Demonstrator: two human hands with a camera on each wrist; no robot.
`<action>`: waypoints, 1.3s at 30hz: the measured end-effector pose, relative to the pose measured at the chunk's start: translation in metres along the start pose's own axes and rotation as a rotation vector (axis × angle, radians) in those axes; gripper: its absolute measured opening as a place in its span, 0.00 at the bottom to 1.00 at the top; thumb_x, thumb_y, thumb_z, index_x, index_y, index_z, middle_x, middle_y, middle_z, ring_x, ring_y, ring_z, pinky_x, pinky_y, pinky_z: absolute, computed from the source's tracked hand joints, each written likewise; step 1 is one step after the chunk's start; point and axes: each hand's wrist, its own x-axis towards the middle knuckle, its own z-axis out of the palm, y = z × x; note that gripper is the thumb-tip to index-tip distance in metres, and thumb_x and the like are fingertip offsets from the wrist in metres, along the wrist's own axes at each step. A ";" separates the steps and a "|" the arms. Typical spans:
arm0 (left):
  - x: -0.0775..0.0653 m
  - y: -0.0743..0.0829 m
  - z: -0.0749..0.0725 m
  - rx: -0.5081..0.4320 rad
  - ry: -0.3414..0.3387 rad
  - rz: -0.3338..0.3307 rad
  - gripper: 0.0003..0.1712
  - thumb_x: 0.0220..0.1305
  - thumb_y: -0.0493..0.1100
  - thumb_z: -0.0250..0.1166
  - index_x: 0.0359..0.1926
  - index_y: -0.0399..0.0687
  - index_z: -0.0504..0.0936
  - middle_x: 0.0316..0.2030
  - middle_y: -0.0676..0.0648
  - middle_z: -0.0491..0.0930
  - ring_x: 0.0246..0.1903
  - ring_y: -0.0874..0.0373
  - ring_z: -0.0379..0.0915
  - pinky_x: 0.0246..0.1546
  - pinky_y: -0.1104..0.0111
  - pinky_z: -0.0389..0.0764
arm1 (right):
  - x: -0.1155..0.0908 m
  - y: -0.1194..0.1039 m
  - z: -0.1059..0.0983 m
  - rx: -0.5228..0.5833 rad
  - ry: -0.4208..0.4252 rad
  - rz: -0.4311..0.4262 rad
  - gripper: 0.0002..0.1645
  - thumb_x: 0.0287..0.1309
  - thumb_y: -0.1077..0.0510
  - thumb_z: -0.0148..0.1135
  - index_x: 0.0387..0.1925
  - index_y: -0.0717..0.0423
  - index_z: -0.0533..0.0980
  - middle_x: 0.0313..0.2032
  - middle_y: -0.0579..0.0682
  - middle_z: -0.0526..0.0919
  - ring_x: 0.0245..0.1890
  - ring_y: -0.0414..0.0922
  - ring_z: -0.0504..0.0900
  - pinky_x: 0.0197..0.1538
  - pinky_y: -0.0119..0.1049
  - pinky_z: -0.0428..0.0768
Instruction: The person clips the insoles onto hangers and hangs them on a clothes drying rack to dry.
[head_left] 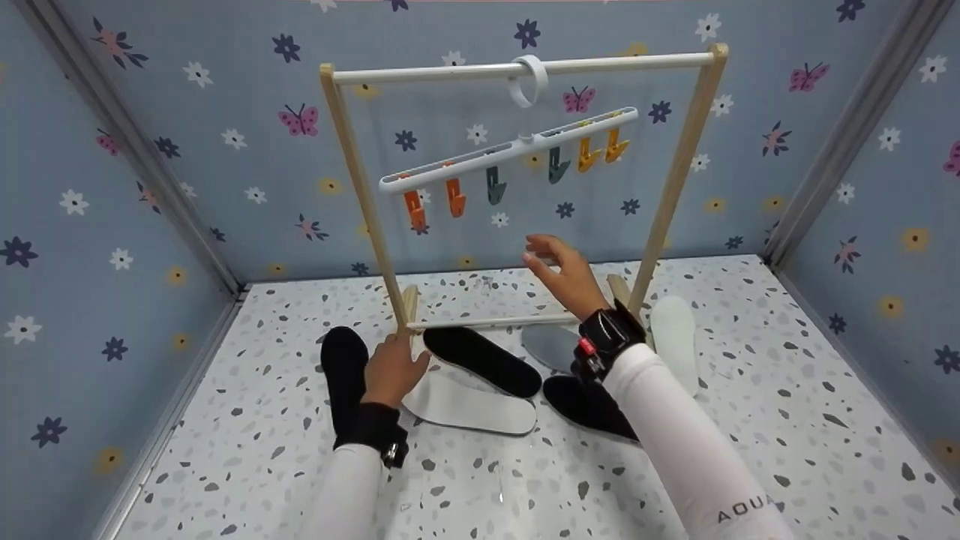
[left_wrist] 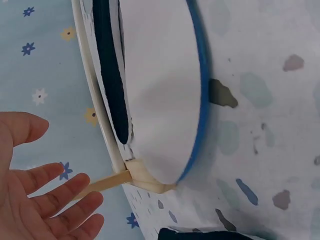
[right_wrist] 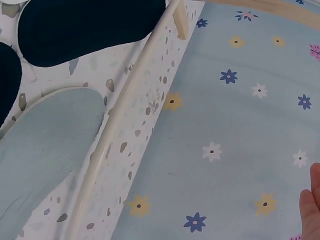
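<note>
My left hand [head_left: 394, 371] is low at the left, over the near end of a white insole [head_left: 476, 409] and beside the rack's left post. In the left wrist view its fingers are spread, holding nothing. My right hand [head_left: 566, 274] is raised below the clip hanger [head_left: 457, 175], with loosely bent fingers and nothing in them. The white hanger hangs tilted, left end lower, its hook ring [head_left: 534, 81] around the top bar. Orange clips [head_left: 454, 199], dark green clips [head_left: 495, 187] and yellow clips [head_left: 586, 157] dangle from it.
A wooden rack [head_left: 679, 180] with a white top bar stands near the flowered back wall. Around its base lie a black insole [head_left: 345, 367], another black insole [head_left: 484, 361], a third black insole [head_left: 585, 405], a grey insole [head_left: 551, 345] and a pale insole [head_left: 673, 330].
</note>
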 end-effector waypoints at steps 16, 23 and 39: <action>-0.007 -0.036 -0.007 0.030 0.012 -0.118 0.25 0.61 0.44 0.60 0.53 0.28 0.72 0.43 0.28 0.75 0.42 0.32 0.72 0.38 0.45 0.75 | 0.013 -0.015 -0.005 0.112 0.031 0.033 0.26 0.66 0.48 0.53 0.61 0.55 0.70 0.55 0.54 0.76 0.55 0.45 0.74 0.59 0.43 0.69; -0.010 -0.062 -0.014 0.031 0.081 -0.202 0.26 0.63 0.42 0.56 0.57 0.26 0.68 0.50 0.25 0.71 0.47 0.29 0.69 0.41 0.42 0.73 | 0.018 -0.025 -0.005 0.161 0.048 0.040 0.25 0.67 0.49 0.52 0.61 0.57 0.70 0.56 0.53 0.76 0.55 0.44 0.74 0.59 0.38 0.70; -0.024 -0.097 -0.015 -0.070 0.134 -0.411 0.26 0.63 0.43 0.54 0.53 0.24 0.68 0.47 0.24 0.70 0.46 0.27 0.68 0.42 0.41 0.70 | 0.028 -0.052 -0.005 0.222 0.029 0.080 0.26 0.70 0.51 0.48 0.64 0.59 0.66 0.61 0.56 0.71 0.62 0.46 0.69 0.64 0.37 0.65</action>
